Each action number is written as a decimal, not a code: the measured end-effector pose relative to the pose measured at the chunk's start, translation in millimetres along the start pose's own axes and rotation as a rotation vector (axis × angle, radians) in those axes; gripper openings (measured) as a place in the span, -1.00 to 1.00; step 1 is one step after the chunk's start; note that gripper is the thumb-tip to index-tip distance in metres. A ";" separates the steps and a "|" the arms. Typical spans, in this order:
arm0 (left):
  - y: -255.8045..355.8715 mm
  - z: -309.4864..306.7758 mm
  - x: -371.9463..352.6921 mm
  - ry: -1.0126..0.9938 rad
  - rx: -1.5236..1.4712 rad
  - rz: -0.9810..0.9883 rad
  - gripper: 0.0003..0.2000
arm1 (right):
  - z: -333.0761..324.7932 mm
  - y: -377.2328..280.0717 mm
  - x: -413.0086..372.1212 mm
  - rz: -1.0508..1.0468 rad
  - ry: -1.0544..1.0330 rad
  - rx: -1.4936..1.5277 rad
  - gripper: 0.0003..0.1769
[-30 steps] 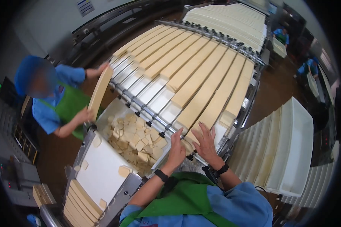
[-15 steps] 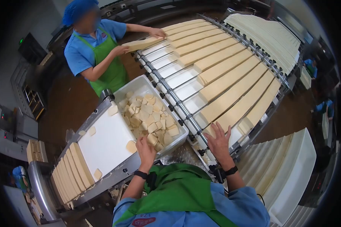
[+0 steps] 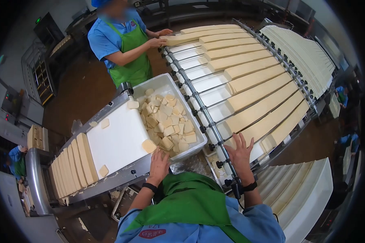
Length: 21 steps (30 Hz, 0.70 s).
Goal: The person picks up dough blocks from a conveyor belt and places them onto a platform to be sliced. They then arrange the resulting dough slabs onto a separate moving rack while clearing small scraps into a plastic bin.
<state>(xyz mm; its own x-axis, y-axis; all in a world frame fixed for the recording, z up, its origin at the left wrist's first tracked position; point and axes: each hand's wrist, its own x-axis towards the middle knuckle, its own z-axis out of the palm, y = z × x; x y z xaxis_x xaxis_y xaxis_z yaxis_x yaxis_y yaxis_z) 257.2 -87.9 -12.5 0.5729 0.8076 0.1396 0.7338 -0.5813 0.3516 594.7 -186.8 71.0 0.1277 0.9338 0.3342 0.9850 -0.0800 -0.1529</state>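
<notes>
My right hand, fingers spread, is at the near end of a long pale dough strip on the wide slatted conveyor, beside its metal rail. My left hand has its fingers extended and holds nothing visible. It is at the near corner of a white bin full of loose flat dough pieces. Just beyond its fingertips, one rounded dough piece overhangs the edge of the white belt.
Across the conveyor a co-worker in a green apron holds another dough strip with both hands. More strips lie side by side on the left belt. Stacked white trays stand at my right.
My view has shifted, so the scene sits further right. The co-worker's strip has moved over the conveyor, in line with the others. My hands stay near the same places.
</notes>
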 end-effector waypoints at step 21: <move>-14.4 -32.0 -17.2 0.120 -0.085 -0.026 -0.55 | 14.9 9.9 2.0 0.132 -0.252 0.049 -0.22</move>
<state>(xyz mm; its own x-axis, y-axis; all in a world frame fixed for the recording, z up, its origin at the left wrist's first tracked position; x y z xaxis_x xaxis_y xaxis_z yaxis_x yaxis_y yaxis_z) 225.1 -90.2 9.6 0.5028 0.8312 0.2374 0.7112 -0.5538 0.4330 603.1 -180.5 56.3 0.2156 0.9741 0.0680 0.9542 -0.1954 -0.2264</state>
